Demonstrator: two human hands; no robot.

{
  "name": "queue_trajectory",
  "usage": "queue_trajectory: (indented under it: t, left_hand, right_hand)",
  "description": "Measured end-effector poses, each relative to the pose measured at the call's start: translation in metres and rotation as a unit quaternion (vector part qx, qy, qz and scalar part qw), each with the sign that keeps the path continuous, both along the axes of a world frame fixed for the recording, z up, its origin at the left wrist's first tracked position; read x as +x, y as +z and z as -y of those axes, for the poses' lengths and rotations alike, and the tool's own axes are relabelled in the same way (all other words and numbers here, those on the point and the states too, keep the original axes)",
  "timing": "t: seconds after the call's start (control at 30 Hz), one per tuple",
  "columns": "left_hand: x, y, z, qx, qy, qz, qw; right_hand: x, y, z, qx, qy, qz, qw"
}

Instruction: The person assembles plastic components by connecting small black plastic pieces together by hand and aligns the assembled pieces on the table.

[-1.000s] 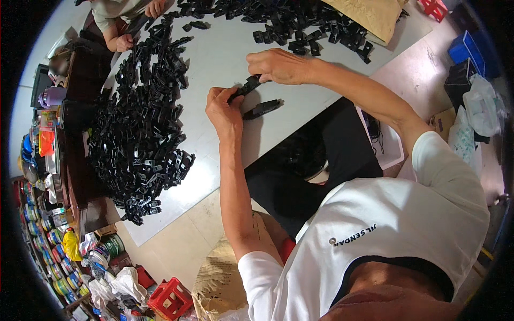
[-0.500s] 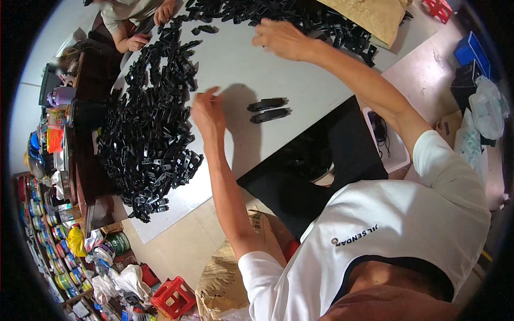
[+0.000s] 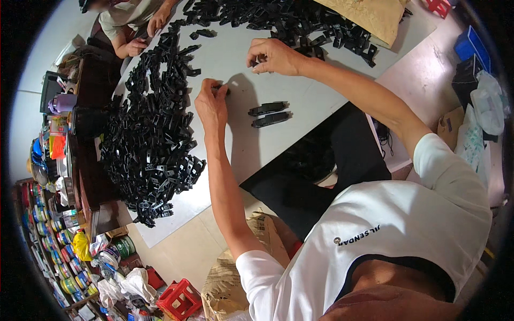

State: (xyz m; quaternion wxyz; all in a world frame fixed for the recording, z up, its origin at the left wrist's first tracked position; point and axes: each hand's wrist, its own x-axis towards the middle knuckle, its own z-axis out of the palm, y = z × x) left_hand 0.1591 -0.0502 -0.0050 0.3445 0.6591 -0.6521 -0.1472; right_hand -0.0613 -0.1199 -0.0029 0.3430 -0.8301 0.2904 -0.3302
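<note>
My left hand (image 3: 212, 106) is beside the right edge of a large heap of small black plastic parts (image 3: 152, 128). Its fingers are closed on a black plastic part, mostly hidden behind them, with a dark end showing past the fingertips. Farther right and a little farther off, my right hand (image 3: 276, 56) is raised over the white table (image 3: 241, 59), its fingers curled round another small black part (image 3: 259, 60). Two longer black pieces (image 3: 270, 114) lie side by side on the tabletop, nearer to me than both hands.
A second spread of black parts (image 3: 230, 12) runs along the far side, below a tan paper sack (image 3: 369, 18). Another person's hands (image 3: 136, 47) are at the far left. Blue bins (image 3: 471, 48) stand right; a red plastic stool (image 3: 179, 299) and another paper sack (image 3: 230, 278) sit on the floor.
My right hand has drawn a little nearer from the far parts, now with a black part in its fingers. The left hand has shifted slightly farther off, a dark part now showing at its fingertips.
</note>
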Motion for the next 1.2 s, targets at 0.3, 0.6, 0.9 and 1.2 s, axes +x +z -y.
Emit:
queue_trajectory:
  t: [0.3, 0.6, 0.9, 1.2]
  left_hand:
    - [-0.003, -0.003, -0.001, -0.104, -0.036, 0.217, 0.97]
    - [-0.016, -0.007, -0.014, -0.163, -0.01, 0.205, 0.965]
    - [-0.01, -0.015, -0.018, -0.107, 0.004, 0.032, 0.994]
    - [-0.021, -0.009, -0.019, -0.048, 0.001, 0.003, 0.999]
  right_hand:
    - [-0.004, -0.006, -0.005, -0.111, 0.004, -0.105, 0.988]
    - [0.013, 0.0, -0.007, 0.02, 0.017, 0.008, 1.0]
    - [0.028, -0.01, -0.006, -0.252, -0.012, -0.061, 0.966]
    - [0.039, -0.008, -0.004, -0.201, 0.105, -0.095, 0.969]
